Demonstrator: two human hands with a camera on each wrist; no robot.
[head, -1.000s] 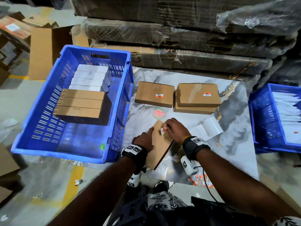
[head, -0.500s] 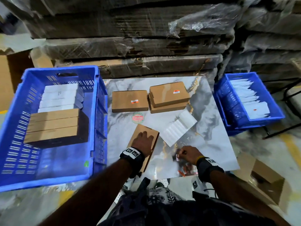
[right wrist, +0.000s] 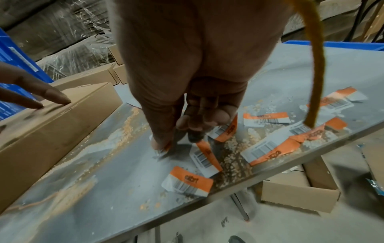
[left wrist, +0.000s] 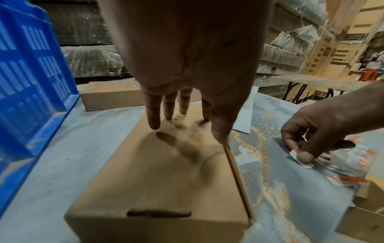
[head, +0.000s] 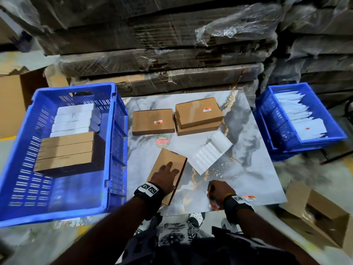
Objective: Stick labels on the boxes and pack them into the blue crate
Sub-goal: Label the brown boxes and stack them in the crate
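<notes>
Labelling is judged the step in hand: the plain brown cardboard box (head: 168, 173), long axis slanting away across the marble-patterned desk (head: 248, 169), is held flat under the spread left hand (head: 165, 178), while an orange-and-white label (left wrist: 301, 158), pinched by the right hand (head: 217, 190), lies just to its right.
</notes>
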